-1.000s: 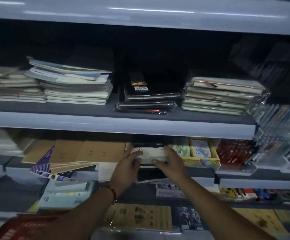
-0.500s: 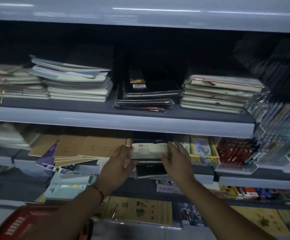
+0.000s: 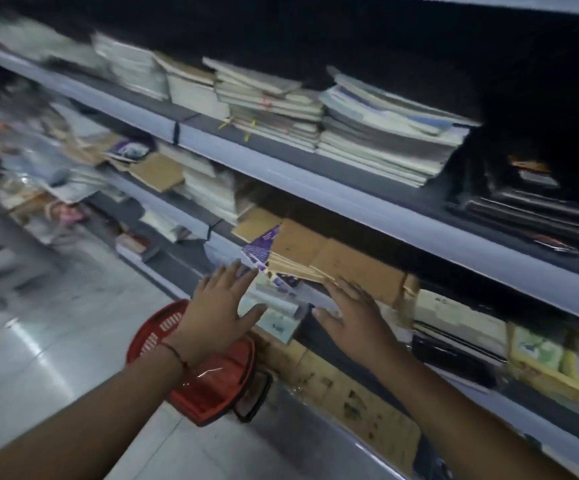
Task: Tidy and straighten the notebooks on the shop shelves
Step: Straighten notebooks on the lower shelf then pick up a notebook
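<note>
A fanned, untidy pile of brown-covered notebooks (image 3: 333, 261) lies on the middle shelf, with a purple-patterned notebook (image 3: 263, 242) poking out at its left. My left hand (image 3: 225, 306) hovers with spread fingers just left of the pile, holding nothing. My right hand (image 3: 353, 313) reaches with straight fingers to the pile's front edge, fingertips at the lower notebooks. The black notebook stack with the white A5 band (image 3: 454, 327) sits to the right of my right hand, apart from both hands. The view is tilted and blurred at the left.
The upper shelf (image 3: 315, 188) carries pale notebook stacks (image 3: 385, 133) and dark ones (image 3: 530, 202). A red shopping basket (image 3: 205, 386) hangs below my left wrist. A yellow tray of booklets (image 3: 540, 362) stands at the right. The grey floor (image 3: 38, 341) lies at the left.
Both hands have let go of the black A5 notebook stack and moved left to the brown notebook pile. The camera has swung left and tilted.
</note>
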The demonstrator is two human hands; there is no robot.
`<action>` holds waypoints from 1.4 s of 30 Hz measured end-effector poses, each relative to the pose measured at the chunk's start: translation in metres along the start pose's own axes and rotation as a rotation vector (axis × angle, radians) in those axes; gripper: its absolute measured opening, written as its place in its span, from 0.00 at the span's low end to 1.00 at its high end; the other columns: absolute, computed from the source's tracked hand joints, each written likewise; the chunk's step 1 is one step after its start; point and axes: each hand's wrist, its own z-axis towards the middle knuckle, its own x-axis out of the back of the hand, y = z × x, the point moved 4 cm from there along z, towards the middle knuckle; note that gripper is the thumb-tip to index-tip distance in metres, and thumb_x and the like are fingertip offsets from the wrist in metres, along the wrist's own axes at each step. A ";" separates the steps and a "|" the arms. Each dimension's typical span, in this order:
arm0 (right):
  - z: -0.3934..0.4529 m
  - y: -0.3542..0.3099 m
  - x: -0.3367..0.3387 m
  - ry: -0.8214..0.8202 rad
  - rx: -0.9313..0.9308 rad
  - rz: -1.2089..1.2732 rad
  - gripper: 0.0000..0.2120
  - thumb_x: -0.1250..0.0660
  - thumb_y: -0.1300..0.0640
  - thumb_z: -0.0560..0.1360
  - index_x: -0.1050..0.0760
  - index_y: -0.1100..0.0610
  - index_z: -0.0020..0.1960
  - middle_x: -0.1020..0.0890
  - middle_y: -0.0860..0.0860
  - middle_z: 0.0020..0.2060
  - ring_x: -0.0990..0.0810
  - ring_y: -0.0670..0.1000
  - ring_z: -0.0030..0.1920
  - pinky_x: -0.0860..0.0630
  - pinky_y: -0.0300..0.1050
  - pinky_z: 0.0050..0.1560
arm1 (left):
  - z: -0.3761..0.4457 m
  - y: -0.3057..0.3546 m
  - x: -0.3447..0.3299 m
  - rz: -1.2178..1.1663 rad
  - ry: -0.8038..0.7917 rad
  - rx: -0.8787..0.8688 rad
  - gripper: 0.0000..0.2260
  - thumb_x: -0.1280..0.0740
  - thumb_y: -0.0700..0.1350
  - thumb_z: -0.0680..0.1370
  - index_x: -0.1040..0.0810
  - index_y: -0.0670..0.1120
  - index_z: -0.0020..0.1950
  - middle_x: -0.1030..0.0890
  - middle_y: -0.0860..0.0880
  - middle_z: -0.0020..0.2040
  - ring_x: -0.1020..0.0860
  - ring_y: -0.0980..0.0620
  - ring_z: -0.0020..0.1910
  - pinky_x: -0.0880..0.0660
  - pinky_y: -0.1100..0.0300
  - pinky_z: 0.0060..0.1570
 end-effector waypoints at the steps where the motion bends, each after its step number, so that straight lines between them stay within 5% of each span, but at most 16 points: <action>1: 0.011 -0.018 -0.010 -0.031 0.006 0.030 0.31 0.39 0.39 0.80 0.38 0.51 0.79 0.38 0.50 0.78 0.42 0.54 0.78 0.42 0.53 0.77 | -0.009 -0.023 0.008 -0.006 0.006 0.042 0.37 0.50 0.71 0.75 0.39 0.55 0.79 0.39 0.41 0.79 0.38 0.37 0.77 0.38 0.40 0.72; 6: 0.059 -0.121 -0.059 -0.108 0.050 0.042 0.35 0.37 0.36 0.75 0.35 0.51 0.77 0.37 0.53 0.78 0.39 0.54 0.77 0.39 0.50 0.74 | -0.058 -0.155 0.045 -0.006 0.046 0.190 0.36 0.46 0.71 0.76 0.45 0.59 0.80 0.49 0.44 0.82 0.35 0.39 0.74 0.30 0.44 0.67; 10: 0.094 -0.207 -0.106 -0.128 0.082 0.032 0.31 0.36 0.40 0.78 0.38 0.48 0.78 0.41 0.51 0.79 0.44 0.52 0.79 0.42 0.51 0.76 | -0.104 -0.258 0.082 0.064 0.035 0.264 0.41 0.61 0.77 0.72 0.49 0.59 0.81 0.48 0.44 0.82 0.42 0.39 0.78 0.39 0.41 0.74; 15: 0.143 -0.327 -0.162 -0.133 0.088 0.121 0.32 0.37 0.38 0.79 0.38 0.48 0.79 0.42 0.50 0.80 0.42 0.53 0.78 0.37 0.56 0.75 | -0.143 -0.388 0.140 0.081 0.057 0.390 0.37 0.57 0.74 0.74 0.52 0.60 0.81 0.51 0.48 0.82 0.50 0.40 0.80 0.46 0.43 0.76; 18: 0.170 -0.397 -0.185 -0.140 0.112 0.150 0.31 0.37 0.38 0.79 0.39 0.46 0.79 0.43 0.49 0.79 0.42 0.53 0.78 0.37 0.57 0.74 | -0.149 -0.450 0.170 0.089 0.094 0.422 0.41 0.62 0.77 0.71 0.51 0.60 0.81 0.51 0.48 0.82 0.50 0.40 0.80 0.46 0.43 0.77; 23: 0.223 -0.483 -0.213 -0.142 0.164 0.146 0.30 0.38 0.39 0.79 0.39 0.44 0.78 0.43 0.47 0.79 0.44 0.52 0.79 0.38 0.58 0.75 | -0.134 -0.525 0.189 0.066 0.118 0.448 0.36 0.57 0.72 0.75 0.51 0.60 0.81 0.53 0.50 0.82 0.52 0.41 0.81 0.50 0.42 0.78; 34: 0.401 -0.588 -0.299 -0.224 0.209 0.102 0.30 0.38 0.42 0.80 0.39 0.49 0.79 0.40 0.52 0.79 0.42 0.54 0.78 0.40 0.54 0.75 | -0.052 -0.696 0.180 0.006 0.057 0.531 0.42 0.65 0.76 0.70 0.51 0.60 0.81 0.51 0.50 0.82 0.53 0.43 0.81 0.50 0.44 0.78; 42: 0.519 -0.652 -0.321 -0.236 0.199 0.099 0.29 0.38 0.42 0.80 0.38 0.48 0.78 0.39 0.50 0.78 0.38 0.54 0.76 0.37 0.52 0.73 | 0.034 -0.801 0.218 -0.003 0.031 0.510 0.34 0.55 0.70 0.77 0.52 0.59 0.81 0.53 0.50 0.82 0.54 0.44 0.81 0.52 0.47 0.78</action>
